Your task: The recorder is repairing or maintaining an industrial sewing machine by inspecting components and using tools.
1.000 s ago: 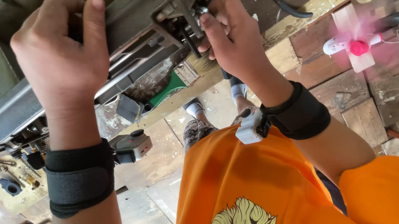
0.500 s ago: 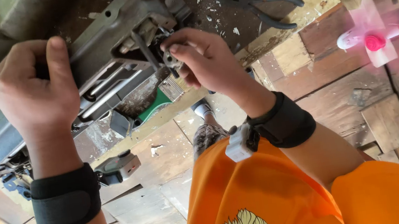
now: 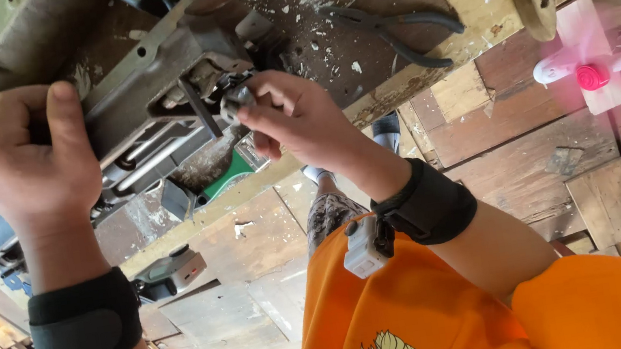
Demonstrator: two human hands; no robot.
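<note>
Orange shirt (image 3: pixel 431 320), black wristbands (image 3: pixel 83 327), grey-green machine body (image 3: pixel 147 68), pink fan (image 3: pixel 589 75).

Bright daylight, soft shadows under the machine, a pink glare at the right, edges slightly blurred.

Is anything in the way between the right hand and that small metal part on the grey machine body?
Nothing visible is. The right hand already has its fingertips on the small metal part at the machine body. The left hand grips the body further along, clear of that spot. The pliers lie apart on the bench.
</note>
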